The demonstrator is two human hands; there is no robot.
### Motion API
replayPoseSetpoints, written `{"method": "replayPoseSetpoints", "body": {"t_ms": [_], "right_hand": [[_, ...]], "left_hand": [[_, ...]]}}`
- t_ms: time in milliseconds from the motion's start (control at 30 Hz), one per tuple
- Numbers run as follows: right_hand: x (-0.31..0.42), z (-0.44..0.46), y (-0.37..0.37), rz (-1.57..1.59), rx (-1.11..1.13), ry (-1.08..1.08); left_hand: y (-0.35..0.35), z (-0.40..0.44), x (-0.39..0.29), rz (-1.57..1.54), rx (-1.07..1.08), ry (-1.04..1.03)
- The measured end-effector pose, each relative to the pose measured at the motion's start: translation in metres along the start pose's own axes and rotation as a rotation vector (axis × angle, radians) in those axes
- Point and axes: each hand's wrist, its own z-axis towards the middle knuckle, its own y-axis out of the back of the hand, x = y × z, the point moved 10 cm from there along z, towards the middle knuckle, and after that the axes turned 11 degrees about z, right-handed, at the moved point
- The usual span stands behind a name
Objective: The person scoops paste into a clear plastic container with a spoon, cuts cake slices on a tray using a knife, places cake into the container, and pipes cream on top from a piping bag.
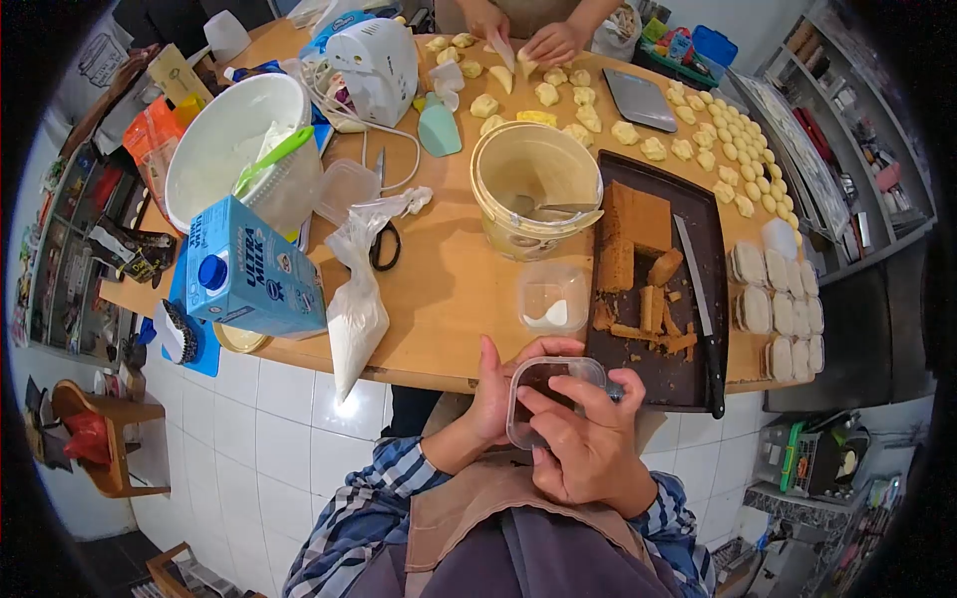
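My left hand (486, 401) is wrapped around the side of a small clear plastic container (514, 407), holding it tilted in front of my apron at the table's edge. Bent over its opening is my right hand (595, 450), fingers apart and the fingertips reaching inside. Something dark brown shows in the container, partly hidden by these fingers. Just beyond, a second clear container (551, 317) with a white substance in it stands on the table. To the right, a dark tray (710, 299) carries cut brown cake (638, 219), crumbs and a long knife (703, 299).
A cream bucket (488, 204), a piping bag (356, 309) of white filling, a milk carton (254, 269) and a white mixing bowl (184, 174) stand on the table (439, 299). Filled containers (778, 309) are stacked right. Another person's hands (548, 45) work dough across the table.
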Motion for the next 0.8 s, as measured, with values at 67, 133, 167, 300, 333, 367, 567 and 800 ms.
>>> {"method": "replayPoseSetpoints", "body": {"t_ms": [67, 133, 167, 300, 333, 367, 567, 800], "right_hand": [[-0.004, -0.001, -0.004, -0.004, 0.01, -0.031], [-0.006, -0.001, -0.003, -0.015, 0.006, -0.047], [-0.006, 0.0, -0.001, -0.024, -0.004, -0.049], [-0.011, 0.0, -0.004, -0.063, -0.012, -0.072], [-0.012, 0.0, 0.0, -0.049, -0.024, -0.086], [-0.012, -0.001, 0.005, -0.034, -0.037, -0.1], [-0.028, -0.014, 0.046, -0.02, -0.205, -0.196], [-0.025, -0.007, 0.025, -0.063, -0.124, -0.16]], "left_hand": [[0.0, 0.001, 0.002, -0.012, 0.003, 0.006], [0.0, 0.001, 0.007, -0.055, 0.031, 0.015], [0.0, 0.001, 0.007, -0.041, 0.025, 0.017], [-0.005, -0.001, 0.006, -0.01, 0.021, 0.04], [-0.006, 0.0, 0.006, -0.007, 0.025, 0.047], [-0.005, 0.0, 0.008, -0.056, 0.016, 0.059], [-0.002, 0.0, 0.011, -0.419, 0.166, 0.032], [-0.001, -0.001, 0.01, -0.198, 0.019, 0.065]]}}
